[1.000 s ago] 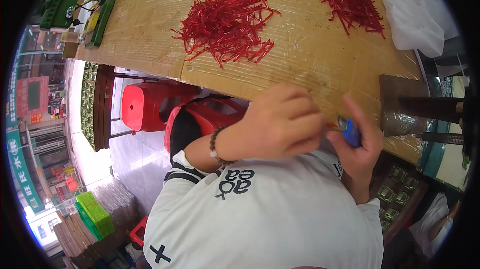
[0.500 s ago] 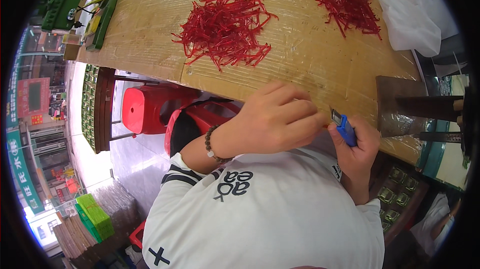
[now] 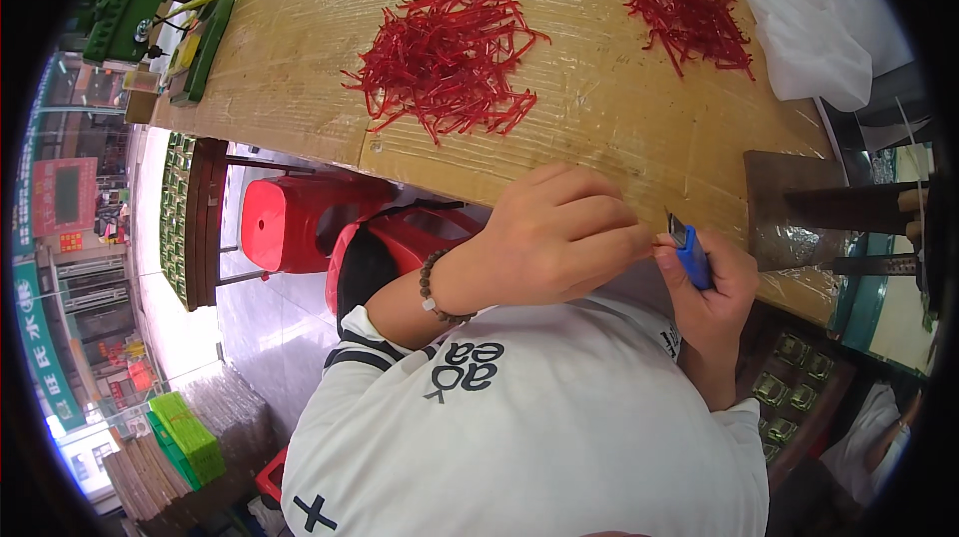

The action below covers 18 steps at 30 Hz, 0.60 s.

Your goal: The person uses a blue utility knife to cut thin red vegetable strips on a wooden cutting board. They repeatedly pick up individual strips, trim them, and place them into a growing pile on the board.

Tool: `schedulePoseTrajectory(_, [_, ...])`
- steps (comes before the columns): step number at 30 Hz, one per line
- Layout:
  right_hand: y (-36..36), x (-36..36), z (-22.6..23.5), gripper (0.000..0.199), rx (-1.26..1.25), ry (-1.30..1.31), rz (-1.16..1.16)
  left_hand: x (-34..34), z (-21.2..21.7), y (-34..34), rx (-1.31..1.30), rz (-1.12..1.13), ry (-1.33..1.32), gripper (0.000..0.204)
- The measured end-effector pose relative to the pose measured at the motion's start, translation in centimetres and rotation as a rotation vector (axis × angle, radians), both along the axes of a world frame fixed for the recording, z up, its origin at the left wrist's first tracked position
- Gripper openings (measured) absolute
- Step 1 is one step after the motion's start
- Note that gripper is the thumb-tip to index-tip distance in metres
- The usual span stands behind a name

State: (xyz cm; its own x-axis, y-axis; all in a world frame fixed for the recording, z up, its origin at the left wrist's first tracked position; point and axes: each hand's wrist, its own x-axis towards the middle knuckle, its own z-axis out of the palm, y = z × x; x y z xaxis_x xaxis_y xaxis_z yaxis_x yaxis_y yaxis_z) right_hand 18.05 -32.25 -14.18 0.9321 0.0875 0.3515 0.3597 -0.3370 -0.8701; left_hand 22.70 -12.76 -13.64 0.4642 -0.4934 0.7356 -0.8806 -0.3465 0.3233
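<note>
My right hand grips a small blue-handled cutter with its blade pointing up. My left hand, with a bead bracelet on the wrist, pinches a thin red strip right at the blade, close to my chest. Both hands hover over the near edge of a cardboard-covered table. A big pile of red strips lies on the cardboard ahead of me, and a smaller pile of red strips lies further right.
A white plastic bag lies at the table's far right. Two red plastic stools stand under the table on my left. A green tool sits at the far left end. Green stacked packs rest on the floor.
My right hand has lifted the blue cutter up to my left fingertips, and the left hand shifted slightly toward it. The piles have not moved.
</note>
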Motion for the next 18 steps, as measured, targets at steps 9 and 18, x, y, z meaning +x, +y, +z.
schedulePoseTrajectory(9, [-0.3,0.0,-1.3,0.014,-0.012,-0.159,0.0,-1.5,1.8,-0.1,0.068,-0.012,0.453,0.015])
schedulePoseTrajectory(18, [-0.2,0.2,-1.2,0.019,-0.034,-0.22,0.03,-1.4,1.6,0.4,0.179,-0.048,0.432,0.014])
